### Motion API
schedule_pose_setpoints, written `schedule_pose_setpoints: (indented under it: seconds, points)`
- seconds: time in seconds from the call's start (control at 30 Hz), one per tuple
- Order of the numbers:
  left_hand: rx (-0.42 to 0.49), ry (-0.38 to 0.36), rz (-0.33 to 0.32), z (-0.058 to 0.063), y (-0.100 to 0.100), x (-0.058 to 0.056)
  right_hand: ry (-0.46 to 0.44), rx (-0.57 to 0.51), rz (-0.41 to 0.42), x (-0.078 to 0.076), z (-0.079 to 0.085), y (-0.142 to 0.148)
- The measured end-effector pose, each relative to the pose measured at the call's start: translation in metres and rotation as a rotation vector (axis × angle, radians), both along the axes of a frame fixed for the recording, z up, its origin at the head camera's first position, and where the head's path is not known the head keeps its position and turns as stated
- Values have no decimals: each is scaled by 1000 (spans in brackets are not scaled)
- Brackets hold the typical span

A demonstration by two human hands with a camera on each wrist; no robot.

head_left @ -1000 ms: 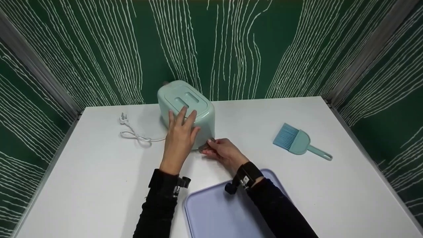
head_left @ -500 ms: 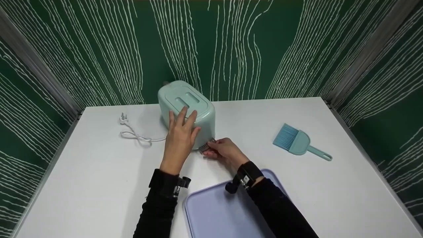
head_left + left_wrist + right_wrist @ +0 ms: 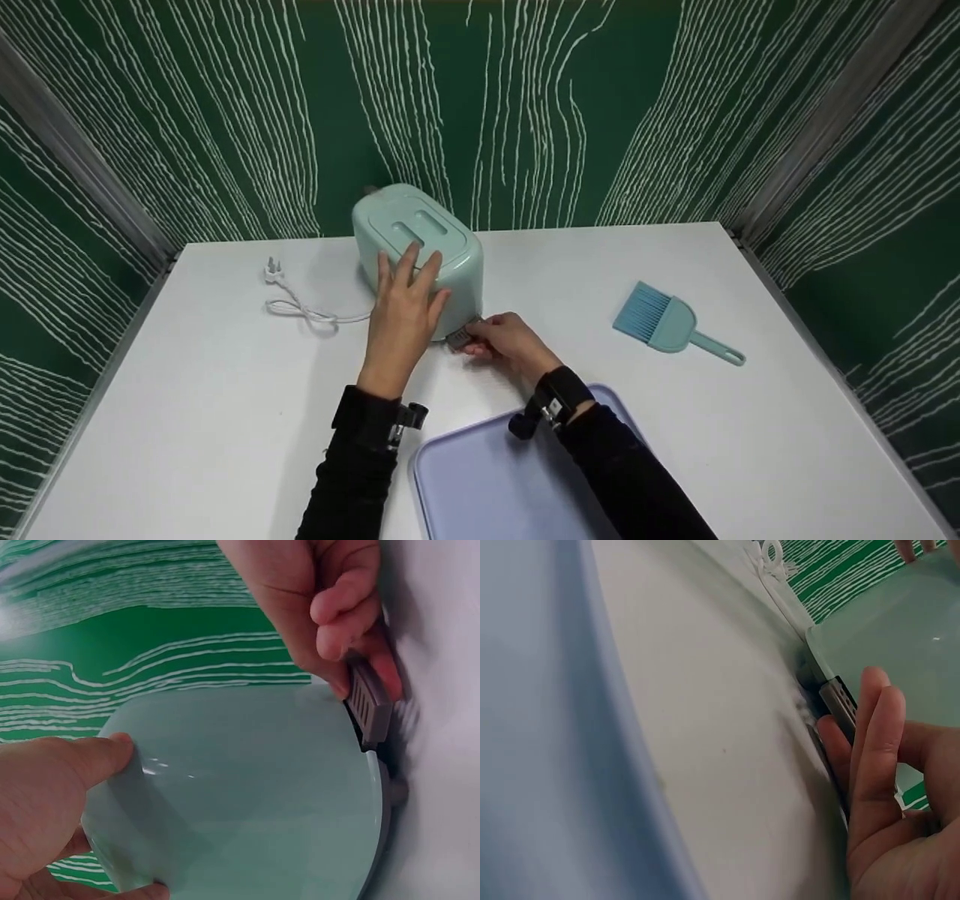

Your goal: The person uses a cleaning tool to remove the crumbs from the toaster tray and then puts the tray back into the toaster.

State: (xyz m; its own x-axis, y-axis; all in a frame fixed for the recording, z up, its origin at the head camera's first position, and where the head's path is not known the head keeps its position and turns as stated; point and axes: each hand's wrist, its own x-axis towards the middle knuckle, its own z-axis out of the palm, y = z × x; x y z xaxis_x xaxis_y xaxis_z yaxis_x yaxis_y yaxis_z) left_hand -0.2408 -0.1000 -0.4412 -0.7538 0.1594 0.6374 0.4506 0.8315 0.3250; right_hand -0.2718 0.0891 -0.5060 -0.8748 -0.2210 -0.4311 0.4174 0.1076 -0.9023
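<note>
A mint-green toaster (image 3: 463, 281) stands at the back of the table, with two elongated recesses in its top. My left hand (image 3: 400, 330) rests on its near end, fingers spread over the top edge and thumb on the side. Low at the same end, my right hand (image 3: 514, 343) pinches the grey-brown slotted end of a crumb tray (image 3: 370, 709). Thumb and fingers hold it close to the white table, as the left wrist view shows. The rest of the crumb tray is hidden inside the toaster.
A white cord with a plug (image 3: 274, 274) lies looped left of the toaster. In front, partly under my right forearm, is a lilac tray (image 3: 480, 480). A blue-bristled brush and mint dustpan (image 3: 673, 326) lie to the right. Green walls with white lines (image 3: 525, 112) enclose the table.
The crumb tray's slotted end shows a little more beside my right fingers. Both hands stay at the toaster in nearly the same place; the whole head view has shifted slightly.
</note>
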Motion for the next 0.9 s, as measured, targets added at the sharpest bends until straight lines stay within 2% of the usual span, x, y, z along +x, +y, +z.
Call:
schedule_pose_setpoints:
  seconds: [0.2,0.47,0.77,0.9]
  points:
    - [-6,-14,1,1,0,1,17,10,-17,-1,-2,1]
    - [3,-21,-2,2,0,1,-9,-64,-70,0,-2,-1]
    - [3,-23,3,1,0,1,41,37,3,3,-2,4]
    - [-2,-11,6,0,-1,1,33,50,24,2,-2,4]
